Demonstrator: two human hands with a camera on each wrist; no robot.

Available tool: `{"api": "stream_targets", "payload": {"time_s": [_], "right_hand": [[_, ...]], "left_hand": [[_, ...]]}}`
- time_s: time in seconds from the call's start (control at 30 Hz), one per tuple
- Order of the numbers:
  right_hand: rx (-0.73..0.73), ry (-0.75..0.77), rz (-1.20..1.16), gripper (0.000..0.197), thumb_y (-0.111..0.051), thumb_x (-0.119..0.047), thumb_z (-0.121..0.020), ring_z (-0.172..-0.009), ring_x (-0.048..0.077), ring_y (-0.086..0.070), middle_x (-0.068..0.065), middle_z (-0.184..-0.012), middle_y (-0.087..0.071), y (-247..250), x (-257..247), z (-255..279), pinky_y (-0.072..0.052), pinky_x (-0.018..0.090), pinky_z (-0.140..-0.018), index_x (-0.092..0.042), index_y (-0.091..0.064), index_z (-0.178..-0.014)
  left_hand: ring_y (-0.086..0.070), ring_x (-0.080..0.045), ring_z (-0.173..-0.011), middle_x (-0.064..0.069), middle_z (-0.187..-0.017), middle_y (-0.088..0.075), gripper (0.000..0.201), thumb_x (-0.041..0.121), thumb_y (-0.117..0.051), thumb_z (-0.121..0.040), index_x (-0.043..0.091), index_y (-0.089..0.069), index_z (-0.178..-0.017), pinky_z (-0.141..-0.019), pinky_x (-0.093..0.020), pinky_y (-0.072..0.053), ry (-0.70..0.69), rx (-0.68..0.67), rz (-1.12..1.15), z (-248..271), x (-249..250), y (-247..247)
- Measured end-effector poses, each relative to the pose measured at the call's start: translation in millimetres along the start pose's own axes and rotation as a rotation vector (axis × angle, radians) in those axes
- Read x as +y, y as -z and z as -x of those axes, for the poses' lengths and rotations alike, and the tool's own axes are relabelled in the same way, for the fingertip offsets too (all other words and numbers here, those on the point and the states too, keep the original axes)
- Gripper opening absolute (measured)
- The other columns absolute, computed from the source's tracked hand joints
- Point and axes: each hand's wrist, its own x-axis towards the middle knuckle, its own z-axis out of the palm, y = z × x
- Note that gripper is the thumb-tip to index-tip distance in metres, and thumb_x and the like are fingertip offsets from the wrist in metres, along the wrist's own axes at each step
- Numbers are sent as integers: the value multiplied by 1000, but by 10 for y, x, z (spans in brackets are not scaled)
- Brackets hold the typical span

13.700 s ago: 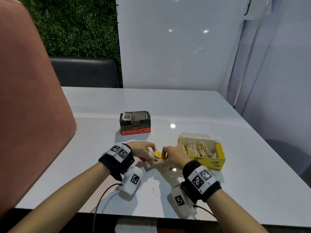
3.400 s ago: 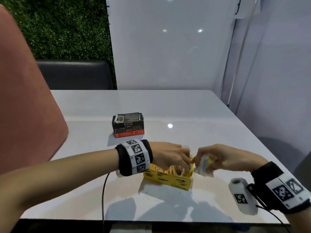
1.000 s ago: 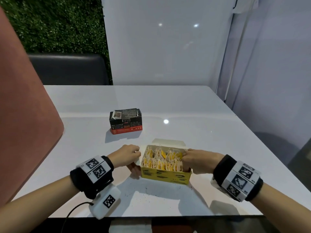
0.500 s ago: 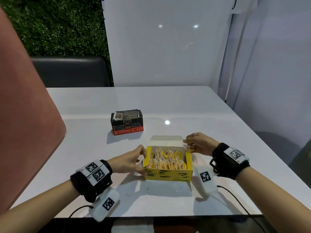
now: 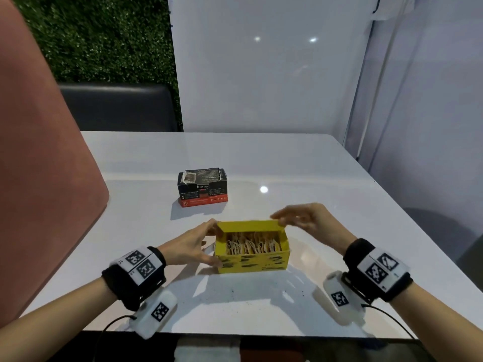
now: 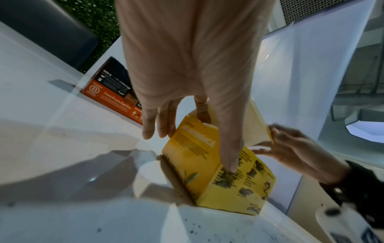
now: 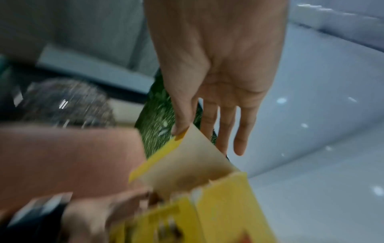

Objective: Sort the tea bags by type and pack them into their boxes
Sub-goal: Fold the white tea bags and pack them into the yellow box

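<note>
The yellow tea box (image 5: 252,261) stands on the white table (image 5: 248,309) near me, packed with several tea bags (image 5: 252,245). Its lid flap (image 5: 248,226) stands raised over the back edge. My left hand (image 5: 213,242) grips the box's left end, thumb on the front corner and fingers behind; the left wrist view shows this hand (image 6: 188,150) on the yellow tea box (image 6: 218,172). My right hand (image 5: 282,219) has straight fingers behind the flap's right corner. In the blurred right wrist view the right hand (image 7: 207,136) touches the lid flap (image 7: 187,157) with its thumb tip.
A shut black-and-red tea box (image 5: 202,188) stands farther back, left of centre, also seen as the black-and-red tea box (image 6: 116,92). A pink chair back (image 5: 39,178) rises at the left. A dark seat (image 5: 117,108) and a white wall panel (image 5: 261,74) stand beyond the table.
The lid flap lay back flat half a second ago; my right hand has now lifted it over the box. My left hand has closed round the box's left end.
</note>
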Motion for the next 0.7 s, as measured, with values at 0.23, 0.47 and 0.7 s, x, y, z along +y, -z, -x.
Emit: {"api": "stream_targets", "payload": {"time_s": [0.23, 0.47, 0.7], "right_hand": [[-13, 172, 477, 23, -63, -26, -86, -99, 12, -67, -5, -112, -70, -117, 112, 159, -50, 20, -89, -23, -71, -108], [-120, 209, 671, 28, -57, -29, -91, -109, 15, -62, -4, -123, -65, -173, 105, 188, -50, 31, -93, -23, -67, -116], [-177, 297, 844, 34, -54, -33, -91, -127, 26, -49, 1, -134, -56, -284, 56, 125, -52, 43, -93, -23, -59, -123]], "left_hand": [[-45, -10, -123, 9, -121, -51, 56, 26, -81, -70, 23, -39, -107, -107, -35, -36, 45, -20, 56, -59, -34, 4], [-41, -14, -128, 0, -128, -42, 63, 25, -80, -70, 28, -26, -102, -105, -33, -39, 100, -28, 75, -98, -29, 0], [-34, -13, -130, 2, -139, -32, 102, 68, -66, -56, 53, -5, -137, -107, -25, -29, 63, -131, -61, -101, -18, 36]]}}
